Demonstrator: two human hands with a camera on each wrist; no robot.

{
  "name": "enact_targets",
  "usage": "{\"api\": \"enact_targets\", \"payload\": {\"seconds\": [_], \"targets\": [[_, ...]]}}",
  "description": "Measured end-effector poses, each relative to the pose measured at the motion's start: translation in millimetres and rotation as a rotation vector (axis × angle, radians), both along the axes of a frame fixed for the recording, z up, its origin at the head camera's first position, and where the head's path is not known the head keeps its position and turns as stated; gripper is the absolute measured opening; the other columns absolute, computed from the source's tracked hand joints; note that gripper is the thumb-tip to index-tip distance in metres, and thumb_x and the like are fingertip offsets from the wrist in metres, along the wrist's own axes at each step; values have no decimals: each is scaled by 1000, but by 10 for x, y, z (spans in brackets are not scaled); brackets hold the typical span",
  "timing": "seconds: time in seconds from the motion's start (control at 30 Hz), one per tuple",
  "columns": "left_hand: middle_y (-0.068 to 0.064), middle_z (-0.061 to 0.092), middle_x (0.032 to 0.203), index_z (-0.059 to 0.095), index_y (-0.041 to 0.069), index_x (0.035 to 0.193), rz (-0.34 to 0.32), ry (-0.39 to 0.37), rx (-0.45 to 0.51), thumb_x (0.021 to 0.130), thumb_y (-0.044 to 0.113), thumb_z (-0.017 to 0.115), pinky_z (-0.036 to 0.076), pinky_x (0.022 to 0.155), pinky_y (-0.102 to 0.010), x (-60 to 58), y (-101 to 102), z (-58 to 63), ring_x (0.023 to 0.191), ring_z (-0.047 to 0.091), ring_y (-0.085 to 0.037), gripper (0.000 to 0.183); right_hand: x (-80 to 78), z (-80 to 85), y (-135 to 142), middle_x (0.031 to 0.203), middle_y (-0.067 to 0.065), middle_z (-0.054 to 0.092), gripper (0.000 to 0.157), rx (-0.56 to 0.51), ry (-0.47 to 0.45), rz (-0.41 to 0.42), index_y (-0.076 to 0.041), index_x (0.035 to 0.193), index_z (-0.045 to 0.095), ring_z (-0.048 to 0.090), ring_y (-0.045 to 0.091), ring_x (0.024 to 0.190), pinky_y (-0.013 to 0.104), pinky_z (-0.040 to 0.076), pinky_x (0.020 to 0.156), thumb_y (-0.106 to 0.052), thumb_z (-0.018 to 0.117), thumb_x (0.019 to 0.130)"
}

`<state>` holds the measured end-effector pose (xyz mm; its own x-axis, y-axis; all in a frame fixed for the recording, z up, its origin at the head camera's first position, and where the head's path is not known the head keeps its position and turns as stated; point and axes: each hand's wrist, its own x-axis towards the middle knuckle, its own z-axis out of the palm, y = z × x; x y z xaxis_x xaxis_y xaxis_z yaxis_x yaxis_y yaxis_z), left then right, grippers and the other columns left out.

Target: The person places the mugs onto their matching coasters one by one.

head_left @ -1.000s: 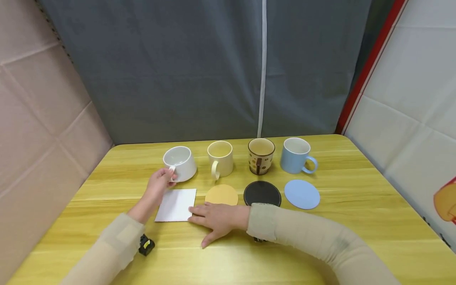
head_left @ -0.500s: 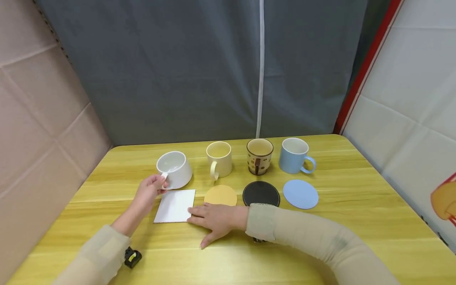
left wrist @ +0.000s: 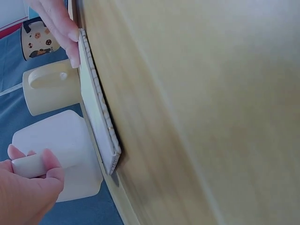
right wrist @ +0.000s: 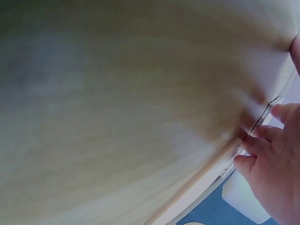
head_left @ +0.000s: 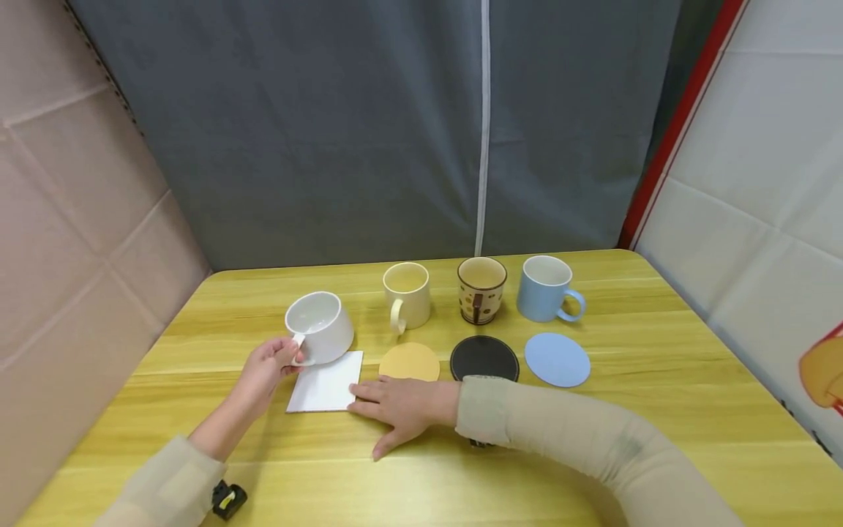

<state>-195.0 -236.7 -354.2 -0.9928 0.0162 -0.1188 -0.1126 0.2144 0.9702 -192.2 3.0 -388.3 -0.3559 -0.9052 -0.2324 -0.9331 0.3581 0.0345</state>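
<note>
Left hand (head_left: 266, 366) pinching white mug (head_left: 326, 329) by handle (left wrist: 29, 167), at far edge of square white coaster (head_left: 329, 388), can't tell if touching tbh. Right hand (head_left: 402, 410) splayed, fingertips (head_left: 360, 390) at coaster's right edge.

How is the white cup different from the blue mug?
The white cup is white outside, while the blue mug is light blue outside. The left hand holds the white cup by its handle; no hand touches the blue mug. The white cup's handle faces left, the blue mug's right. Both have one handle and a whitish inside.
</note>
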Motion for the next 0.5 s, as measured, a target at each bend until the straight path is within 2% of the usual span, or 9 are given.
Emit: {"api": "enact_targets", "payload": {"seconds": [0.5], "targets": [[2, 52, 79, 46, -4, 96, -6, 4, -10, 98, 11, 39, 46, 79, -26, 105, -20, -57, 80, 51, -11, 17, -6, -16, 2, 153, 8, 10, 81, -15, -25, -11, -16, 147, 19, 10, 19, 140, 35, 13, 113, -65, 39, 85]]}}
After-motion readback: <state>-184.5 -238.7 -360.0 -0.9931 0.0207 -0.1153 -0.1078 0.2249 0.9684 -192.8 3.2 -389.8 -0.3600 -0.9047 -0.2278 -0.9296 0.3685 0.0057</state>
